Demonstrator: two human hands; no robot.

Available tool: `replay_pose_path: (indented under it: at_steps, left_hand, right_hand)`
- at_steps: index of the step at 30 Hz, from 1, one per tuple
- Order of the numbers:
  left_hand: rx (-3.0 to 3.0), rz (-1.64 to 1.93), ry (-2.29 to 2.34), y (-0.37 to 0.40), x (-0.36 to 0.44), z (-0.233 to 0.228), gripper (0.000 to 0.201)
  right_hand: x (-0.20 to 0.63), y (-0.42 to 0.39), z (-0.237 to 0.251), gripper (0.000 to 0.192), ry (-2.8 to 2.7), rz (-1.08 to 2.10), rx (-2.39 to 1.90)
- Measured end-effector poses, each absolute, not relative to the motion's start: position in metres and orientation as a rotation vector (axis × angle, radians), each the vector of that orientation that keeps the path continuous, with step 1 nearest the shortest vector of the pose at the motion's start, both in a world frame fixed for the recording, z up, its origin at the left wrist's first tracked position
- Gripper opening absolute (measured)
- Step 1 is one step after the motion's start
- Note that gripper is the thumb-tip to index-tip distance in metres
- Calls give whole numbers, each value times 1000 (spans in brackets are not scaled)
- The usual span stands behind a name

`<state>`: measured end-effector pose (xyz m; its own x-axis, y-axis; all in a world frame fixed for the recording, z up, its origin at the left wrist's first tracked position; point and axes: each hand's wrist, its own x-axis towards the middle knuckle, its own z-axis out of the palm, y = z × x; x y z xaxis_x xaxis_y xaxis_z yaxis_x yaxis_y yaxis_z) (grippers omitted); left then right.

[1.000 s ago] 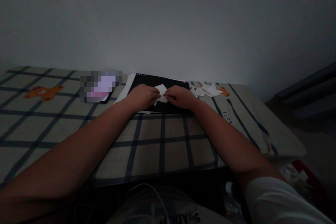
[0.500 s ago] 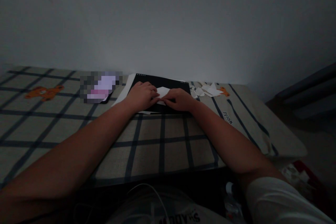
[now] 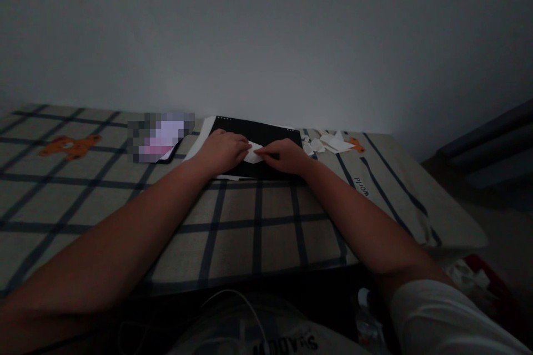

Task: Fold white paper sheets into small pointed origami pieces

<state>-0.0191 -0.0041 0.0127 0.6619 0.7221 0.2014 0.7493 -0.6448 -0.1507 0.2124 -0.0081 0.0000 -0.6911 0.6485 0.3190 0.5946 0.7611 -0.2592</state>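
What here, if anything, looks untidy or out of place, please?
Mainly the loose paper pieces right of the black sheet: they lie in a jumbled heap at odd angles. White sheets under the black one also stick out unevenly at its left. I can see no spill.

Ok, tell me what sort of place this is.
Probably a room in a home, though only a corner shows: a checked tablecloth with orange animal prints, a plain wall behind it, and a bottle below its front edge.
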Motion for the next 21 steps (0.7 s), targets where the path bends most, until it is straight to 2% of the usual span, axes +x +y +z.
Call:
replay_pose_path:
  at_steps: [5, 10, 21]
  left_hand:
    - [-2693, -128, -1159, 0, -20, 13, 40]
    - [-2782, -165, -1113, 6, -23, 8, 40]
    - [-2904, -253, -1202, 9, -24, 3, 41]
  right_hand:
    - [223, 7, -7, 34, -2507, 194, -807]
    - [231, 10, -6, 43, -2600, 230, -860]
    - [233, 9, 0, 39, -2687, 196, -896]
